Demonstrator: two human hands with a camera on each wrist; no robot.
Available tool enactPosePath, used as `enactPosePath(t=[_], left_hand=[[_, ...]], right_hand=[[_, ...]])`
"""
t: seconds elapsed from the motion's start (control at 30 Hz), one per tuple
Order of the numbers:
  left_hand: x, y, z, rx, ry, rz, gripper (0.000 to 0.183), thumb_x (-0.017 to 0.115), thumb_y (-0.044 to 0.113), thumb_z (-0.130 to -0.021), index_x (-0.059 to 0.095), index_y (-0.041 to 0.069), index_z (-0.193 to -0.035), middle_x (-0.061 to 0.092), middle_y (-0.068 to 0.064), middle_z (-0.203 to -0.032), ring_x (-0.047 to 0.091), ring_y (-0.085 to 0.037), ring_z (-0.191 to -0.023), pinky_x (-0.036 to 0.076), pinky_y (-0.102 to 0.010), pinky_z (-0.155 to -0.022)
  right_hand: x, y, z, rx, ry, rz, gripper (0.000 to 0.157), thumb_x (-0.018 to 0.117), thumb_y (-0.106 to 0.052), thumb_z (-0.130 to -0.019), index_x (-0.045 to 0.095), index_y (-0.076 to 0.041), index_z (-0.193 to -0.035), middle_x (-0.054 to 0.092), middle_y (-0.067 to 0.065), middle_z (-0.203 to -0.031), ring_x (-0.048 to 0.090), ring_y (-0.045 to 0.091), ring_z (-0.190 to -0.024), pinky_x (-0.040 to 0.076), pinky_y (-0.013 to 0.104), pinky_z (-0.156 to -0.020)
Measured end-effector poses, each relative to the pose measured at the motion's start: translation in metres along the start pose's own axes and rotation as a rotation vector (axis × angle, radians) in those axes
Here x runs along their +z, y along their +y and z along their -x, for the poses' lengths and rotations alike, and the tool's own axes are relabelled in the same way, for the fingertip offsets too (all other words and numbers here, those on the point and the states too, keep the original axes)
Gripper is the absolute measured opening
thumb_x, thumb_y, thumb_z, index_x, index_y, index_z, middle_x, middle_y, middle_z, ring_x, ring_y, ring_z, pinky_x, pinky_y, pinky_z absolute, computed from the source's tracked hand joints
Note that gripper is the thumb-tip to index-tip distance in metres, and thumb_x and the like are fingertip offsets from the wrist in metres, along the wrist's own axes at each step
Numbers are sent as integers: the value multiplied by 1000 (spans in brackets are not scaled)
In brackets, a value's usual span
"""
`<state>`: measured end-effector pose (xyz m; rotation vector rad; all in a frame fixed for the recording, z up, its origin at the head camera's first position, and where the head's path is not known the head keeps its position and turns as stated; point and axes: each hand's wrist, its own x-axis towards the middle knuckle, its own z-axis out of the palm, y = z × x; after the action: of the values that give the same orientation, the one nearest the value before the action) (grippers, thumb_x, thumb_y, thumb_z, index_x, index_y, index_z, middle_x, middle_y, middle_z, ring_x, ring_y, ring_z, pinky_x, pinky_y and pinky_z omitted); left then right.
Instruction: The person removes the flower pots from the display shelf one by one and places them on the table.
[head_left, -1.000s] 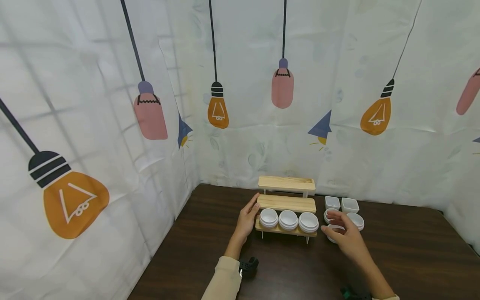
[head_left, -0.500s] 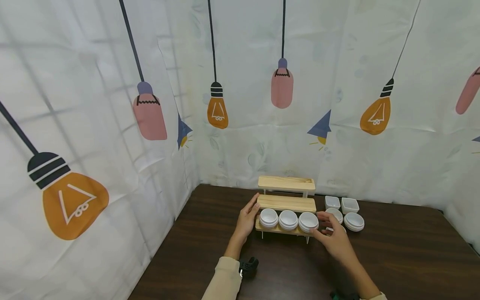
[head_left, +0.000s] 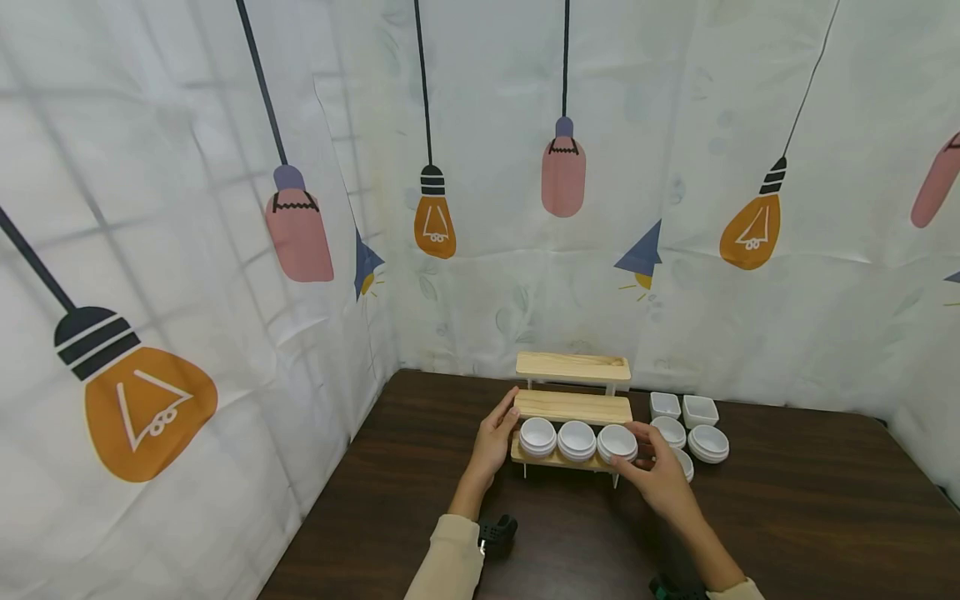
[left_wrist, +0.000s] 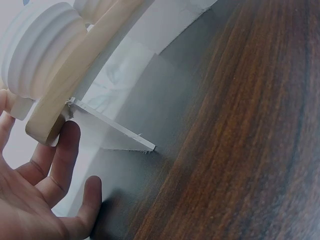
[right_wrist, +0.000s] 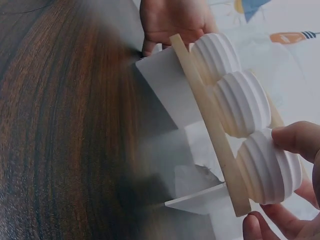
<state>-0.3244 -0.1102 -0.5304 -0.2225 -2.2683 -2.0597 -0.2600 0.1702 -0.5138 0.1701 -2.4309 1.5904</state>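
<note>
A three-tier wooden rack (head_left: 573, 406) with pale shelves and clear supports stands on the dark table. Three ribbed round white bowls sit in a row along its lowest shelf. My left hand (head_left: 491, 442) holds the rack's left end; in the left wrist view some fingers (left_wrist: 67, 145) bend under the shelf's end. At the right end of that row, my right hand (head_left: 666, 485) grips the right-hand white bowl (head_left: 617, 442), which rests on the shelf. The right wrist view has the thumb (right_wrist: 297, 137) against the bowl's rim and other fingers around its far side.
Right of the rack stand two square white bowls (head_left: 699, 411) and several round white bowls (head_left: 708, 444), one partly behind my right hand. The upper two shelves (head_left: 573, 365) bear nothing. A printed white curtain (head_left: 495, 300) hangs behind the table.
My right hand has moved left from the loose bowls to the rack's right end and now grips the right-hand bowl there. My left hand stays on the rack.
</note>
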Motion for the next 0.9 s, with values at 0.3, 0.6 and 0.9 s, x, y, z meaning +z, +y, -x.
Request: enactPosePath(t=[0.3,0.6,0.9], left_hand=[[-1,10,3,-9,-8,1,49,48,26,-110,42,19,-158,56,-9,-150,56,-17,-116,45,-39,-102],[-1,0,1,-7,7,-8,46,50,38,-108,47,35,-154,59,-6,-146,56,-12,-111,46,-33,-98],[0,0,0,-3,3,-2,47,49,36,-109,45,33,-155,59,-6,-147,56,-13,-115,46,-37,-103]], right_hand=[[0,-1,0,50,-11,31,62,82,-19,-89,53,-6,-142,61,14,-132,54,13,-110,50,25,-86],[1,2,-1,51,-17,-3,60,82,-17,-88,54,-7,-140,65,16,-126,56,9,-106,50,27,-85],[-2,2,0,42,-30,1,59,83,-21,-88,54,-8,-138,65,18,-125,56,4,-101,50,22,-83]])
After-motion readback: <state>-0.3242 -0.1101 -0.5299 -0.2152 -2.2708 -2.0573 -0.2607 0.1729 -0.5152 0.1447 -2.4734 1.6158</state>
